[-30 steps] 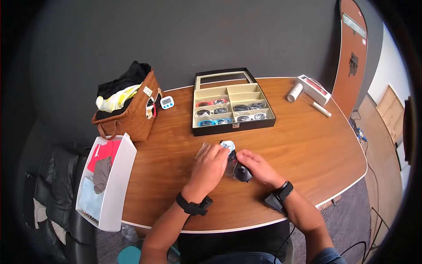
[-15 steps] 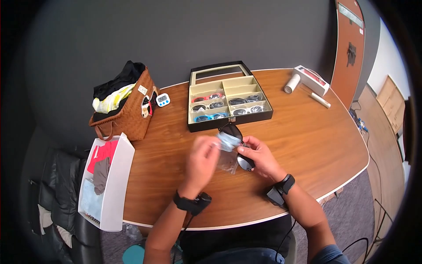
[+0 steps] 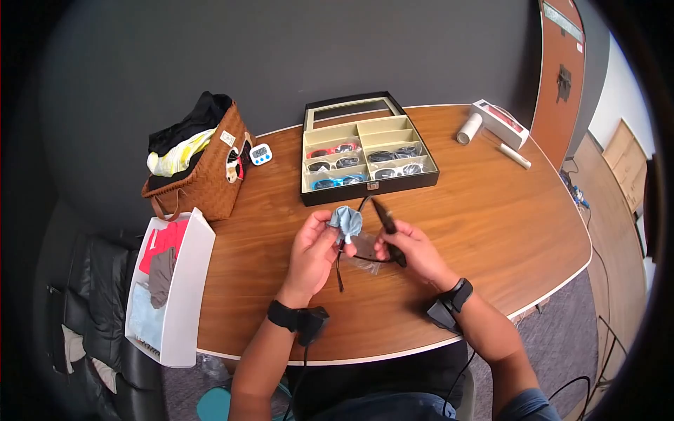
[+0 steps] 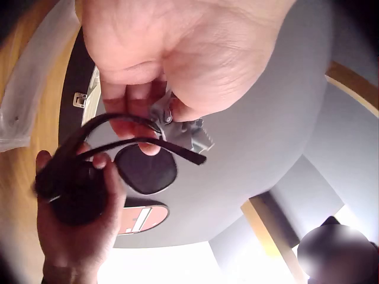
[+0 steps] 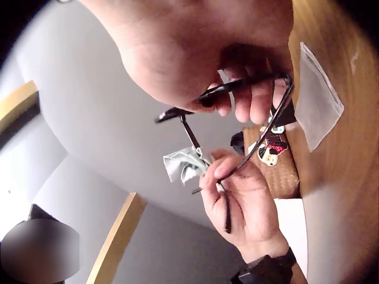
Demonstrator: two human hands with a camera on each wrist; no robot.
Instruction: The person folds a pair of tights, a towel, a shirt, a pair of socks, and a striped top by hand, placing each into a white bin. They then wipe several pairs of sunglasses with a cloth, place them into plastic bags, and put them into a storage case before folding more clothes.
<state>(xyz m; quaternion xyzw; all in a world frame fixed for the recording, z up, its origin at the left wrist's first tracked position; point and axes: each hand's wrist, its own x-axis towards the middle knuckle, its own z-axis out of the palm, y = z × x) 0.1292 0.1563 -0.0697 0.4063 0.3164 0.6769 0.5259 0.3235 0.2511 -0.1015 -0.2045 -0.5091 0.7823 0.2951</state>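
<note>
Black sunglasses (image 3: 387, 223) are held between the two hands over the table, temple arms pointing to the left hand. The right hand (image 3: 420, 258) grips them by the lens end, as the left wrist view also shows, with one dark lens (image 4: 145, 170) uncovered. The left hand (image 3: 311, 257) pinches a light blue cloth (image 3: 346, 221) round a thin part of the frame; in the right wrist view the cloth (image 5: 185, 165) bunches above its fingertips. Beneath the hands lies a clear plastic bag (image 3: 366, 254), seen also in the right wrist view (image 5: 317, 97).
Behind the hands stands an open black case (image 3: 371, 194) with bagged sunglasses in its compartments. A wicker basket of clothes (image 3: 210, 175), a timer (image 3: 260, 154) and a white box with folded cloths (image 3: 188, 295) are at the left; a white tube (image 3: 470, 129) and carton (image 3: 500, 126) are back right.
The left hand and cloth have shifted slightly left and turned palm-up. The sunglasses have been rotated from lenses facing up to nearly edge-on, temple arms now toward the left hand.
</note>
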